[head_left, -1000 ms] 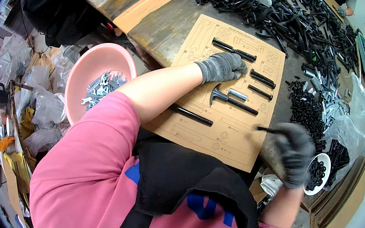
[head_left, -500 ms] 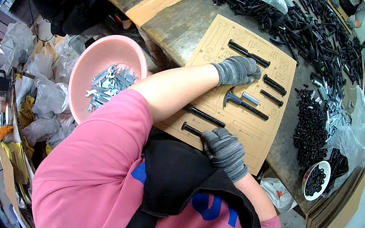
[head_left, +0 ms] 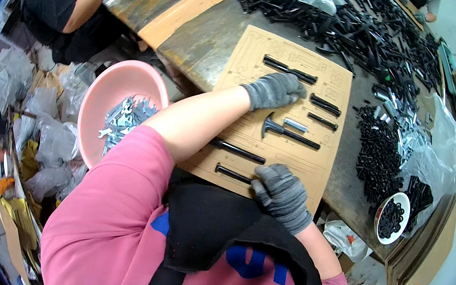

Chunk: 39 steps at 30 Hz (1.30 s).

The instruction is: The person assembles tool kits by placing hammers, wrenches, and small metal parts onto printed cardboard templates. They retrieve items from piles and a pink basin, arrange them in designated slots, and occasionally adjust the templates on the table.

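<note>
A brown cardboard sheet [head_left: 252, 58] with cut-out slots lies on the table and holds several black tools: a small hammer [head_left: 280, 130], long rods [head_left: 289, 69] and short bars [head_left: 325, 105]. My left hand [head_left: 274, 90], in a grey glove, rests flat on the middle of the cardboard just above the hammer. My right hand [head_left: 282, 195], also gloved, presses on the end of a black rod [head_left: 233, 173] at the cardboard's near edge. Another black rod [head_left: 238, 150] lies just above it.
A pink basin [head_left: 106, 89] with metal wrenches stands at my left. Heaps of black parts [head_left: 367, 39] and plastic bags [head_left: 439, 150] cover the table's right and far side. A small white bowl [head_left: 392, 217] holds black washers. Another person [head_left: 65, 6] works at the far left.
My right hand came in from the right edge of the cardboard to its near edge and set a black rod down there. My left hand stayed on the cardboard.
</note>
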### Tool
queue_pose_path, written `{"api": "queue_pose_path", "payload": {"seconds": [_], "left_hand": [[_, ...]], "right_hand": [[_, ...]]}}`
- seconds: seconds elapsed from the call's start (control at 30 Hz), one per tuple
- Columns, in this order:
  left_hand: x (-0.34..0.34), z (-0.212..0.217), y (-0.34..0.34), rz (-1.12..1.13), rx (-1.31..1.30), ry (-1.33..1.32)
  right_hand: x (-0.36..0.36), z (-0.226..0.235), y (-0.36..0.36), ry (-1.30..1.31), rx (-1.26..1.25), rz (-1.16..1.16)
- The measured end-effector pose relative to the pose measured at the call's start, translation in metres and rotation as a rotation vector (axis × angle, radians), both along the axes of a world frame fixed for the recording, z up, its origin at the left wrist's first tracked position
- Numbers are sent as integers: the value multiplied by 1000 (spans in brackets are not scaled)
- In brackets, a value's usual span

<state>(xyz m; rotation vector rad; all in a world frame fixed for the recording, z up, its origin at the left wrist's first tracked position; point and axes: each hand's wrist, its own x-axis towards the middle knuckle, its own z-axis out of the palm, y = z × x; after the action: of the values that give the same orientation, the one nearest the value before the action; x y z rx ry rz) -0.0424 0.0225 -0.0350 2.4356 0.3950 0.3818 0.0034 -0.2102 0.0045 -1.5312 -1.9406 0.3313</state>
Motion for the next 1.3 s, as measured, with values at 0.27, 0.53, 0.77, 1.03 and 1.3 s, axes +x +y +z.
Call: {"api": "queue_pose_path", "payload": {"seconds": [0.27,0.53,0.77,1.03,1.3], "left_hand": [[19,36,-14,45,-392,35],[125,34,-88,-326,24,174],[162,35,-122,-323,310,331],[153,30,-122,-314,461,326],[124,62,-108,-205,386,173]], "right_hand": [[138,-11,-62,-72,-99,-778],[171,-15,-48,-394,-377,-1076],[158,-17,-36,-337,-376,-840],[167,-17,-53,-74,-49,-726],[173,-9,-52,103,-44,-737]]}}
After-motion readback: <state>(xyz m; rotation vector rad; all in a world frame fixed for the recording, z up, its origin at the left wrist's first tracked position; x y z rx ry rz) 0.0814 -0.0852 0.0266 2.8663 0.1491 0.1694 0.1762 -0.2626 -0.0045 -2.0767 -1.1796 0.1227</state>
